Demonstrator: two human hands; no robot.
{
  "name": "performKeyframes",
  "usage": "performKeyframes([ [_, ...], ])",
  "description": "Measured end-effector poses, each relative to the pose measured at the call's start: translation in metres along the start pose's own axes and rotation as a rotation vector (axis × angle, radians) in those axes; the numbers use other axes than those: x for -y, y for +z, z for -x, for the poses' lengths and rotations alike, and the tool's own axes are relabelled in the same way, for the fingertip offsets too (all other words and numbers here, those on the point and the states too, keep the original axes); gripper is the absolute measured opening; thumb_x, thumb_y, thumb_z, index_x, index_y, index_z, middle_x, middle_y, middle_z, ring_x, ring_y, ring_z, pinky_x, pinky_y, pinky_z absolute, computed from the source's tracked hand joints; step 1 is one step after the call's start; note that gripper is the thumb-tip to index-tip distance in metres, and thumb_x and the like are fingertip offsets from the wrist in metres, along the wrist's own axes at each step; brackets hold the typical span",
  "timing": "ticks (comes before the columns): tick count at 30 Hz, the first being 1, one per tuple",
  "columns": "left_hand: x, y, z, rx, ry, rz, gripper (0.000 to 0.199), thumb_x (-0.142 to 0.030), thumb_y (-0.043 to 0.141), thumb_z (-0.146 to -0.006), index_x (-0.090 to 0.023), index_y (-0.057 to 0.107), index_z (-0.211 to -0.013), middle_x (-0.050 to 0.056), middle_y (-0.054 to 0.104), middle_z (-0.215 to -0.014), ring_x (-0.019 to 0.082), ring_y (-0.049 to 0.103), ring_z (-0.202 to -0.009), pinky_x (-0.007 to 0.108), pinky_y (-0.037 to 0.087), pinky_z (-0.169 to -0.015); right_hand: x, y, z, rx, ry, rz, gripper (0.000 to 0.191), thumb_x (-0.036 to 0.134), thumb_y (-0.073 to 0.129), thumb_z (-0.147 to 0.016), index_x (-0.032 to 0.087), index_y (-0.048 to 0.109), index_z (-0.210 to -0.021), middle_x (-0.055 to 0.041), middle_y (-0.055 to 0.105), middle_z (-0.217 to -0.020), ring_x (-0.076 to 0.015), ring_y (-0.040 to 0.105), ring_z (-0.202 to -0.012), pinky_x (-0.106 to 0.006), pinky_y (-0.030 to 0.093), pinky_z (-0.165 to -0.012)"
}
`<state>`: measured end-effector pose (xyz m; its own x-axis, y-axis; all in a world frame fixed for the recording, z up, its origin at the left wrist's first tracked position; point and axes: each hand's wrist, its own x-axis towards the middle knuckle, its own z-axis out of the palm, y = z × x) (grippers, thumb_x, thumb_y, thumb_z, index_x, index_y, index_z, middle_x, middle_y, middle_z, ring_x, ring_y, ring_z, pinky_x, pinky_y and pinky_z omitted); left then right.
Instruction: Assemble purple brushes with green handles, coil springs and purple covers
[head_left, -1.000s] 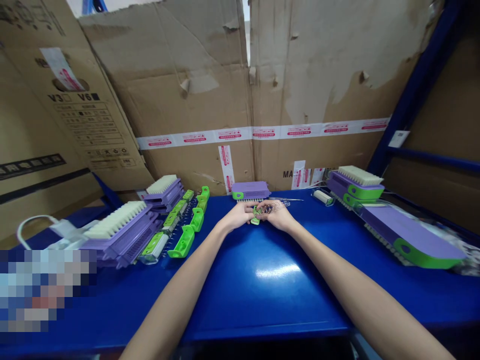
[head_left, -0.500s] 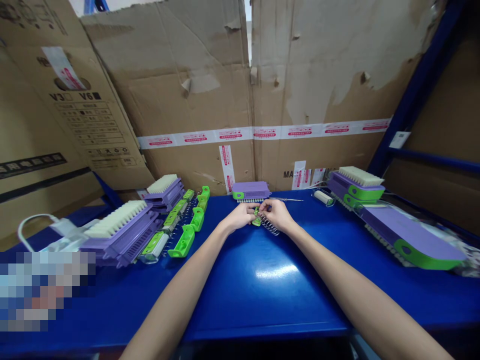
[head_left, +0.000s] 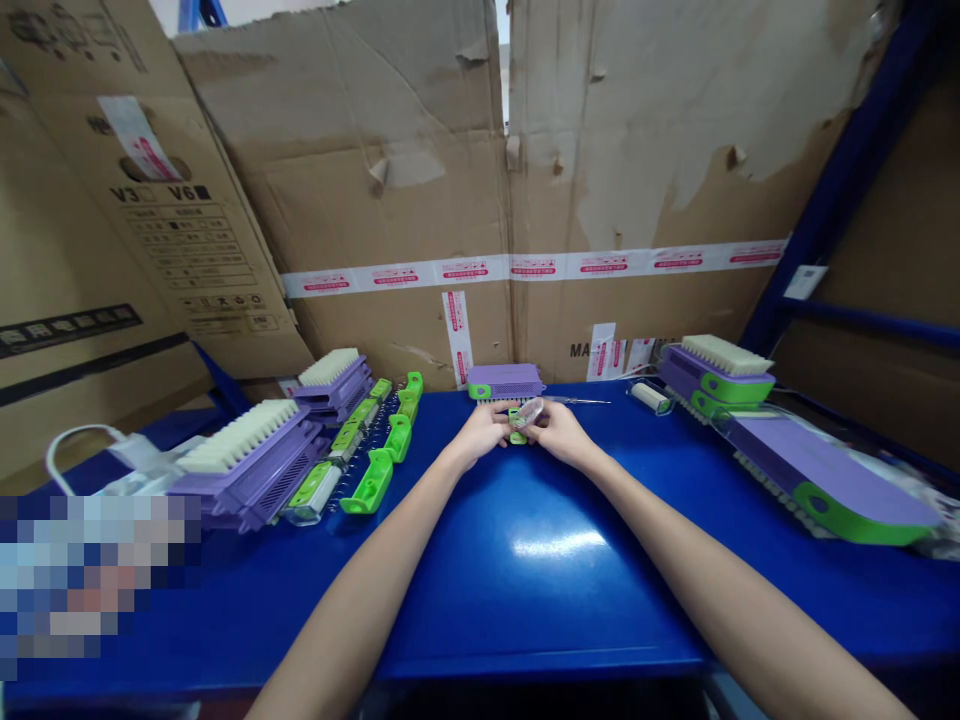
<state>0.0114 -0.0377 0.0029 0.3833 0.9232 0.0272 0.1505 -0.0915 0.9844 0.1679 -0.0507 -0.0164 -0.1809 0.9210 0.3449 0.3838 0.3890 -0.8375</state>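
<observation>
My left hand (head_left: 481, 436) is closed around the edge of a small bright green plastic part (head_left: 517, 437) above the blue table. Pinched in my right hand (head_left: 564, 434) is a coil spring (head_left: 531, 412), tilted up with its lower end against the green part. Whether that end is hooked on, I cannot tell. Right behind both hands lies a purple brush head (head_left: 504, 378) with a green end and pale bristles facing down. A thin screwdriver-like tool (head_left: 589, 401) rests to the right of it.
On the left, purple housings with bristle blocks (head_left: 240, 435) are stacked beside a row of green-topped clear pieces (head_left: 309, 490), springs (head_left: 352, 470) and green caps (head_left: 369, 485). More purple-green brush heads (head_left: 817, 460) and a small pale block (head_left: 651, 397) are at right. Cardboard (head_left: 390, 200) walls the back.
My right hand has swung the spring from hanging low toward me to pointing upward over the green part. The green part has turned slightly in my left hand.
</observation>
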Motion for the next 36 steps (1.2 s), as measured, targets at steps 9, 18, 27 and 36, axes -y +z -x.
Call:
performKeyframes([
  [9, -0.001, -0.003, 0.003, -0.031, -0.001, 0.077, 0.062, -0.006, 0.063, -0.064, -0.011, 0.050, -0.124, 0.006, 0.069, -0.081, 0.012, 0.062, -0.065, 0.020, 0.047, -0.056, 0.017, -0.003, 0.005, -0.086, -0.250, 0.129, 0.014, 0.025, 0.062, -0.075, 0.017, 0.066, -0.085, -0.0064, 0.066, -0.090, -0.0168, 0.061, -0.080, -0.029, 0.048, -0.075],
  [18, -0.001, -0.004, 0.005, 0.004, 0.034, 0.174, 0.060, -0.011, 0.069, -0.065, -0.014, 0.051, -0.122, 0.006, 0.068, -0.086, 0.013, 0.064, -0.071, 0.023, 0.049, -0.062, 0.008, -0.003, 0.000, -0.199, -0.109, -0.014, 0.020, 0.031, 0.066, -0.070, 0.016, 0.062, -0.084, -0.0061, 0.069, -0.085, -0.0181, 0.064, -0.078, -0.030, 0.050, -0.074],
  [27, -0.001, 0.003, 0.004, -0.058, 0.138, 0.233, 0.062, -0.020, 0.076, -0.058, -0.015, 0.052, -0.115, 0.004, 0.066, -0.082, 0.014, 0.063, -0.073, 0.024, 0.047, -0.064, 0.015, -0.003, -0.001, -0.319, -0.045, -0.123, 0.023, 0.034, 0.069, -0.065, 0.016, 0.063, -0.079, -0.0054, 0.069, -0.075, -0.0189, 0.064, -0.070, -0.030, 0.050, -0.066],
  [36, -0.001, 0.003, 0.003, -0.046, 0.243, 0.315, 0.057, -0.022, 0.078, -0.056, -0.017, 0.053, -0.107, 0.003, 0.064, -0.086, 0.017, 0.063, -0.081, 0.031, 0.048, -0.077, 0.029, 0.001, 0.001, -0.312, 0.217, -0.637, 0.026, 0.031, 0.078, -0.055, 0.014, 0.062, -0.069, -0.0035, 0.067, -0.067, -0.0143, 0.062, -0.062, -0.026, 0.049, -0.064],
])
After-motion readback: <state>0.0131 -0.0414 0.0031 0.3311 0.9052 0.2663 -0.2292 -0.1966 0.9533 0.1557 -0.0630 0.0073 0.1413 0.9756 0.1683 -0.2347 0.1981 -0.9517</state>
